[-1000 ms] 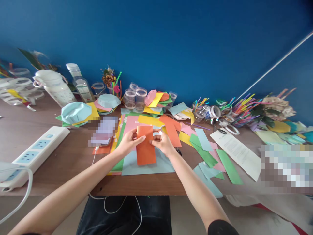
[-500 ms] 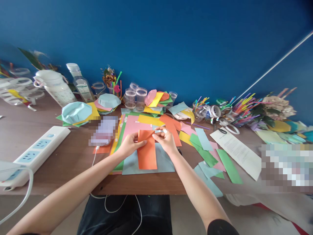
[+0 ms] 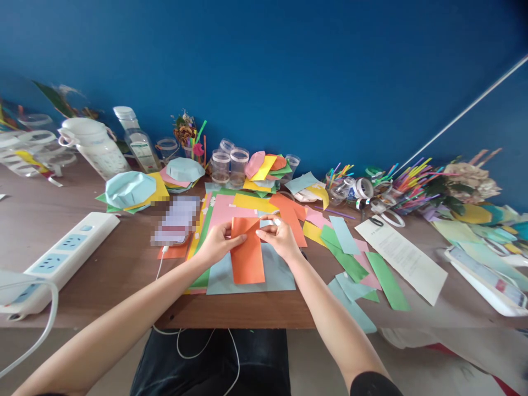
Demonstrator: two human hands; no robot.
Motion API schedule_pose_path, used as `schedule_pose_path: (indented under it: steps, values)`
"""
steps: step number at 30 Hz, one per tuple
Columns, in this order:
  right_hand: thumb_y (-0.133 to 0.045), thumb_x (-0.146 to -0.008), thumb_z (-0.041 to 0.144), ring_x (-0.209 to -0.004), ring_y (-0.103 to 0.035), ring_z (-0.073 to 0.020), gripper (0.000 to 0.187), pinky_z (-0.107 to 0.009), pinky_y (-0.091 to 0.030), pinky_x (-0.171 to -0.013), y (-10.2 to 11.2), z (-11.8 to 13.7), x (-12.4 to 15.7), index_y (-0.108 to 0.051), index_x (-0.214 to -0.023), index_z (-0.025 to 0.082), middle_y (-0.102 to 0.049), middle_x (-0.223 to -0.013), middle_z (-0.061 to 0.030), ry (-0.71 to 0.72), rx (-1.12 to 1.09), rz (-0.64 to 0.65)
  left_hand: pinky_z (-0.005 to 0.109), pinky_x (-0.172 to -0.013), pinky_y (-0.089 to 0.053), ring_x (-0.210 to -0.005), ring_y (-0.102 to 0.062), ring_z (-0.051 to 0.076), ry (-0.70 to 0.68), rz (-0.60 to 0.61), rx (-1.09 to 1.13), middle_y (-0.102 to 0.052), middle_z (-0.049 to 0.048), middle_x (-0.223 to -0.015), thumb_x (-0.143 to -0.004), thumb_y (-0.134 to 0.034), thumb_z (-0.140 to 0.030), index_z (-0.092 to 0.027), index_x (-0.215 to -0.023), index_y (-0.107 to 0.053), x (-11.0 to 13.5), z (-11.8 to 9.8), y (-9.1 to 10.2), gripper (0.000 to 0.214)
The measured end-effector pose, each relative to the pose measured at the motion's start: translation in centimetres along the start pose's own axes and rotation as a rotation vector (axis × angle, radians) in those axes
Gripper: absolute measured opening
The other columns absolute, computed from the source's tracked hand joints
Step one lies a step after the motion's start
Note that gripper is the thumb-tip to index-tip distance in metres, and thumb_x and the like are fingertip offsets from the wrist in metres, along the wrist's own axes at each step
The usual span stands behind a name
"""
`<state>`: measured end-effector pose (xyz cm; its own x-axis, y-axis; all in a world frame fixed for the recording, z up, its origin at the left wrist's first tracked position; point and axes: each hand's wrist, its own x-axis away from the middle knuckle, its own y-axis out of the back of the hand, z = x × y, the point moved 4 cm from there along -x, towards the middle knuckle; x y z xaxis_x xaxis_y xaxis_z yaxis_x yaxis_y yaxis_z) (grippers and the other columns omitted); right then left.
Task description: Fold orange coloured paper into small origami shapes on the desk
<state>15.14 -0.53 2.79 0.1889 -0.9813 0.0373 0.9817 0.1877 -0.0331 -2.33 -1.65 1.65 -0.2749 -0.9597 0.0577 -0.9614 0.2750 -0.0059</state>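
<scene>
An orange paper strip [image 3: 247, 258] lies on a pale blue sheet [image 3: 278, 273] near the table's front edge. Its top right corner is folded down to the left. My left hand [image 3: 218, 242] pinches the strip's upper left edge, thumb on top. My right hand [image 3: 278, 236] pinches the folded corner at the upper right. A small white bit sits on a right fingertip. Under the blue sheet lie pink [image 3: 225, 212], green and yellow sheets.
A white power strip [image 3: 61, 258] lies at the left, a blurred phone [image 3: 175, 220] with a white cable beside the papers. Paper strips [image 3: 350, 258], a printed sheet [image 3: 402, 256], clear cups [image 3: 229, 165], folded paper bowls [image 3: 127, 190], jars, straws and tape rolls crowd the back and right.
The orange strip's top right corner has been folded down toward the left. Both hands stayed at its upper end; the strip shifted slightly.
</scene>
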Motion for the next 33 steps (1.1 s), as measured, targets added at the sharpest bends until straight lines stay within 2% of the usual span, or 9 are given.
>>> schedule_pose_path:
  steps: [3,9,14,22,28,33]
  values:
    - [-0.075,-0.064,0.035,-0.064,-0.064,-0.0136,0.043,-0.03,-0.055,-0.067,0.0,0.1,0.0,-0.056,-0.099,0.021,-0.066,-0.069,0.0024,0.017,0.005,0.013,0.036,-0.075,-0.056,-0.091,-0.068,0.027,0.002,0.01,0.015,-0.07,0.0108,-0.103,-0.072,-0.072,-0.037,-0.013,-0.107,-0.062,0.0,0.2,0.1,0.043]
    - [-0.074,-0.066,0.038,-0.065,-0.063,-0.0128,0.04,-0.028,-0.054,-0.068,0.5,0.8,0.2,-0.056,-0.097,0.021,-0.067,-0.075,0.0009,0.088,-0.012,-0.077,0.036,-0.079,-0.056,-0.091,-0.068,0.024,-0.019,0.081,0.018,-0.07,0.0093,-0.104,-0.074,-0.071,-0.035,-0.015,-0.11,-0.062,0.2,0.3,-0.6,0.043]
    - [-0.074,-0.066,0.04,-0.063,-0.063,-0.014,0.039,-0.028,-0.054,-0.064,0.6,0.7,0.1,-0.056,-0.095,0.021,-0.067,-0.07,0.001,0.144,0.017,-0.116,0.033,-0.075,-0.056,-0.091,-0.067,0.023,-0.027,0.12,-0.008,-0.07,0.0098,-0.103,-0.076,-0.069,-0.036,-0.015,-0.107,-0.062,0.5,0.0,-1.1,0.038]
    - [-0.072,-0.068,0.039,-0.065,-0.066,-0.0159,0.037,-0.029,-0.053,-0.064,-0.1,0.7,0.5,-0.056,-0.096,0.021,-0.07,-0.075,-0.0018,0.196,0.098,-0.132,0.034,-0.072,-0.057,-0.084,-0.069,0.023,-0.032,0.029,0.086,-0.071,0.0094,-0.096,-0.073,-0.071,-0.039,-0.013,-0.093,-0.062,0.2,0.0,-0.9,0.034]
    - [-0.073,-0.069,0.038,-0.07,-0.068,-0.0167,0.039,-0.029,-0.054,-0.067,-0.1,0.4,0.5,-0.054,-0.099,0.022,-0.069,-0.077,-0.0016,0.197,0.101,-0.129,0.035,-0.076,-0.057,-0.083,-0.069,0.022,-0.038,0.023,0.102,-0.071,0.0081,-0.097,-0.068,-0.075,-0.036,-0.015,-0.099,-0.063,0.3,-0.2,-0.9,0.04]
    - [-0.072,-0.069,0.037,-0.07,-0.067,-0.0164,0.039,-0.028,-0.053,-0.066,-0.1,0.5,0.5,-0.053,-0.1,0.023,-0.069,-0.077,-0.001,0.198,0.089,-0.114,0.034,-0.075,-0.058,-0.083,-0.069,0.022,-0.036,0.005,0.083,-0.072,0.0075,-0.096,-0.067,-0.076,-0.036,-0.016,-0.095,-0.064,0.4,-0.4,-0.8,0.037]
